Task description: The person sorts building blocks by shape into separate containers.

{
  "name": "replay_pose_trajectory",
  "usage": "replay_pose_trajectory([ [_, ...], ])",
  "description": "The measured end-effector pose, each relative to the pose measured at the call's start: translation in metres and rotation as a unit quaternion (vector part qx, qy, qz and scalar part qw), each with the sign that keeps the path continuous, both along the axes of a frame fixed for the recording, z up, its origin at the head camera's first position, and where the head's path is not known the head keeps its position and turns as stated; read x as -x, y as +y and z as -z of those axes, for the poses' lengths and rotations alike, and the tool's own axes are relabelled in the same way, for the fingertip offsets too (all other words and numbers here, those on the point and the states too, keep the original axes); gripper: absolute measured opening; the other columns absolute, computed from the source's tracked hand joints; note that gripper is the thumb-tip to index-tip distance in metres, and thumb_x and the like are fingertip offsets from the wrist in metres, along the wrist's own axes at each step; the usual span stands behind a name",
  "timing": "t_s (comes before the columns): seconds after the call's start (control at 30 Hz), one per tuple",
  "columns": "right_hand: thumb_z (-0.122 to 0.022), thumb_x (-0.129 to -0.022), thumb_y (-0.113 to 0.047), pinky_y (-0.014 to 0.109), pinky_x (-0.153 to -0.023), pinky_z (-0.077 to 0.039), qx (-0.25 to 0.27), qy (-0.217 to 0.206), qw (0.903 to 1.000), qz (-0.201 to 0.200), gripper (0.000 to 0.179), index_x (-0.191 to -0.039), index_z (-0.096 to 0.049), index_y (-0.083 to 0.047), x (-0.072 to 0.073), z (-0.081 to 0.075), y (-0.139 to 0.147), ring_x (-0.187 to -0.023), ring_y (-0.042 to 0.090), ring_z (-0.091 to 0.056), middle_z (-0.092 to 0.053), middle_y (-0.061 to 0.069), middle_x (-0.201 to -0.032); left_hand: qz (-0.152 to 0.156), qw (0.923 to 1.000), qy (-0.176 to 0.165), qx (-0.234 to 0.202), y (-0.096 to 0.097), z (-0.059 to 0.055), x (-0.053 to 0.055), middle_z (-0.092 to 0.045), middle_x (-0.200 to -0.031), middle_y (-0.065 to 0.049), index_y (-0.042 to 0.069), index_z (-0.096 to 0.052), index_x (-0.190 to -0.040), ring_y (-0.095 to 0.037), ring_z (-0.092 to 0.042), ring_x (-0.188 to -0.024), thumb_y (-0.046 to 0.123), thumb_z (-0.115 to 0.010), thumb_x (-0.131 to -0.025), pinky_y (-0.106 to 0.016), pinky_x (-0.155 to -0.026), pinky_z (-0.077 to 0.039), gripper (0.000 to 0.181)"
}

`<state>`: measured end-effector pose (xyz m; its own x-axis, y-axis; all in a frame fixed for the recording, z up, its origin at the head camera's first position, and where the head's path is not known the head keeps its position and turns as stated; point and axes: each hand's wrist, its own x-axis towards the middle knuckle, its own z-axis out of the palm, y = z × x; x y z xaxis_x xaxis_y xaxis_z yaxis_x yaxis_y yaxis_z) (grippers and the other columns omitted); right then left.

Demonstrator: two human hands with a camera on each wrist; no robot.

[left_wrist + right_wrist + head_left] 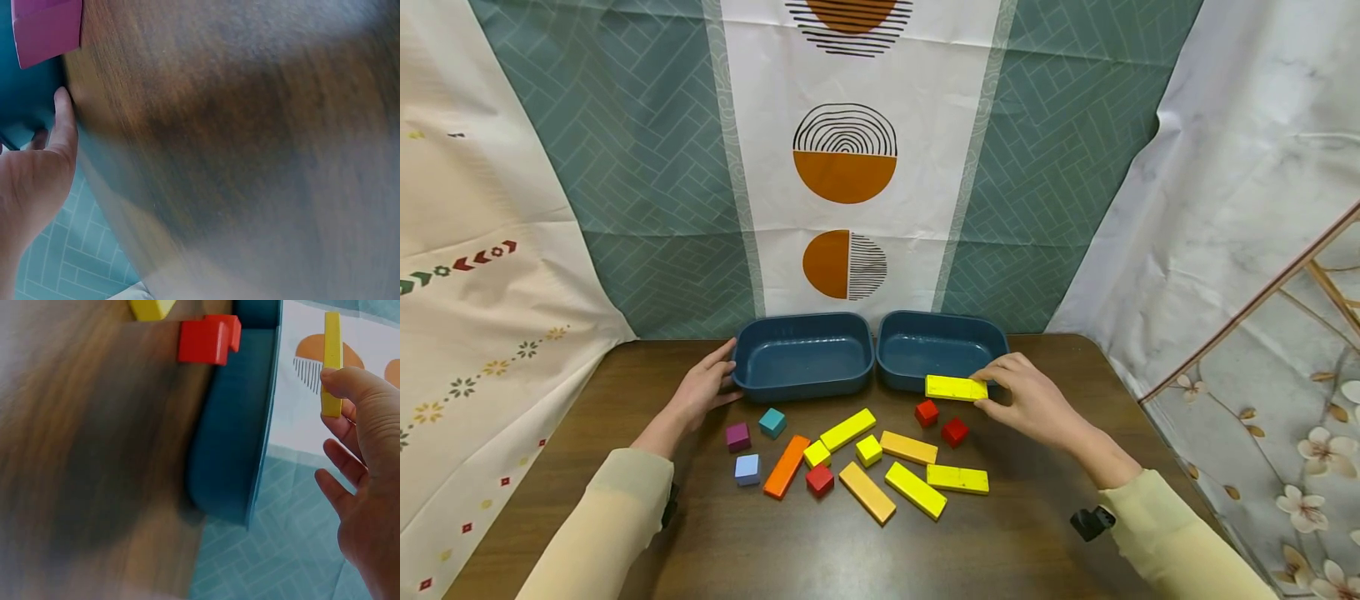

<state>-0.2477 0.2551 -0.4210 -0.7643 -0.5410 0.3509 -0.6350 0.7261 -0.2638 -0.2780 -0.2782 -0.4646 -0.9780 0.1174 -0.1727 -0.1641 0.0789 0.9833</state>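
My right hand [1026, 396] pinches a flat yellow block [953, 387] by its right end, between thumb and fingers. In the head view the block overlaps the front rim of the right blue bin [943, 322]; the right wrist view shows the yellow block [333, 344] raised above the bin wall [234, 425]. At the left end of the other blue bin [801, 390], my left hand [698, 390] rests its extended fingers against the side. Two red cubes [955, 431] lie below the held block. A purple cube [738, 437] and a teal cube [772, 422] sit near the left hand.
Across the middle of the brown table [1000, 550] lie several yellow blocks [916, 491], light-orange blocks [867, 493], an orange block [787, 467], a red cube [820, 480] and a light-blue cube [747, 469]. Behind the bins hangs a patterned cloth [662, 208].
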Motion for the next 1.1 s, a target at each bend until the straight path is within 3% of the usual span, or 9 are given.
replay_pose_trajectory([
  [0.37, -0.08, -0.091, -0.028, 0.042, -0.093, -0.051, -0.002, -0.01, 0.9999, -0.006, 0.031, -0.118, -0.073, -0.016, 0.019, -0.008, -0.03, -0.115, 0.021, -0.051, -0.065, -0.004, -0.114, -0.003, 1.0, 0.002, 0.007, -0.006, 0.018, 0.011, -0.006, -0.169, -0.021, 0.026, -0.009, -0.166, -0.046, -0.032, -0.146, 0.02, -0.029, -0.112, -0.06, -0.109, -0.039, 0.058],
  [1.1, -0.079, -0.09, -0.029, 0.04, -0.093, -0.05, -0.02, -0.006, 0.9996, -0.017, 0.029, -0.116, -0.076, -0.015, 0.048, -0.022, -0.074, -0.112, 0.021, -0.052, -0.067, -0.003, -0.11, 0.003, 0.9999, 0.005, 0.011, -0.005, 0.014, 0.007, -0.008, -0.168, -0.022, 0.025, -0.008, -0.166, -0.046, -0.033, -0.145, 0.021, -0.029, -0.113, -0.06, -0.108, -0.039, 0.057],
])
